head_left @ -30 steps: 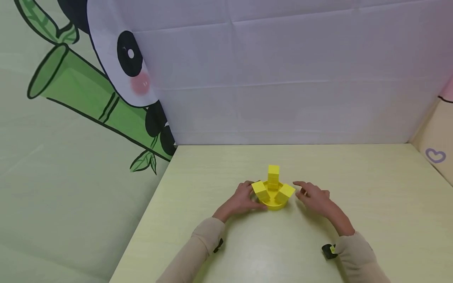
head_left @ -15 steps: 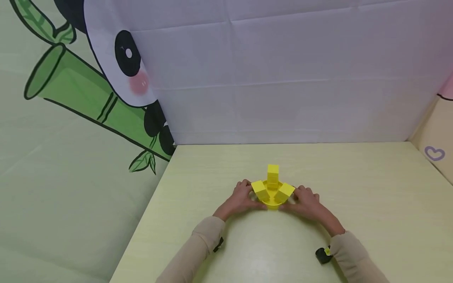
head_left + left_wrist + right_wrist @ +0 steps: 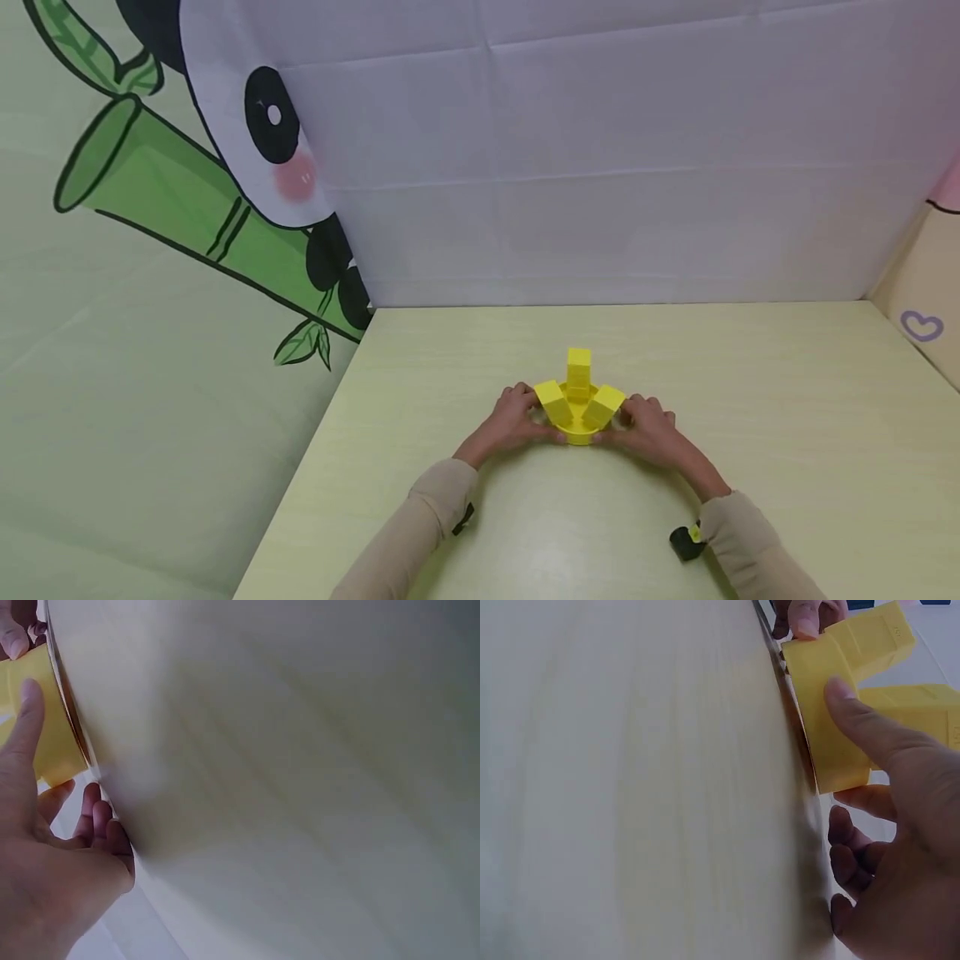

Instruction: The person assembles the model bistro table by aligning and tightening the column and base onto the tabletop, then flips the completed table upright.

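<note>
A yellow plastic piece with a round, shallow base (image 3: pixel 579 437) stands upright at the table's middle. Three square blocky arms rise from it: one straight up at the back (image 3: pixel 579 363), the others leaning out to left (image 3: pixel 553 402) and right (image 3: pixel 604 405). My left hand (image 3: pixel 513 419) grips the base's left side, thumb at the front. Opposite it, my right hand (image 3: pixel 645 429) pinches the right side. In the right wrist view the right thumb (image 3: pixel 855 716) lies flat on the base's wall, with the index finger behind. The left wrist view shows the left thumb (image 3: pixel 28 720) pressed on the wall.
The pale wood tabletop (image 3: pixel 585 525) runs back to a white cloth panel (image 3: pixel 600 167). A green backdrop with a panda and bamboo print (image 3: pixel 180 175) hangs at the left. A dark wrist camera (image 3: pixel 686 543) is strapped below the right sleeve.
My right hand has come in from the right, where it was apart from the piece, and now grips the base. The left hand and the yellow piece have hardly moved.
</note>
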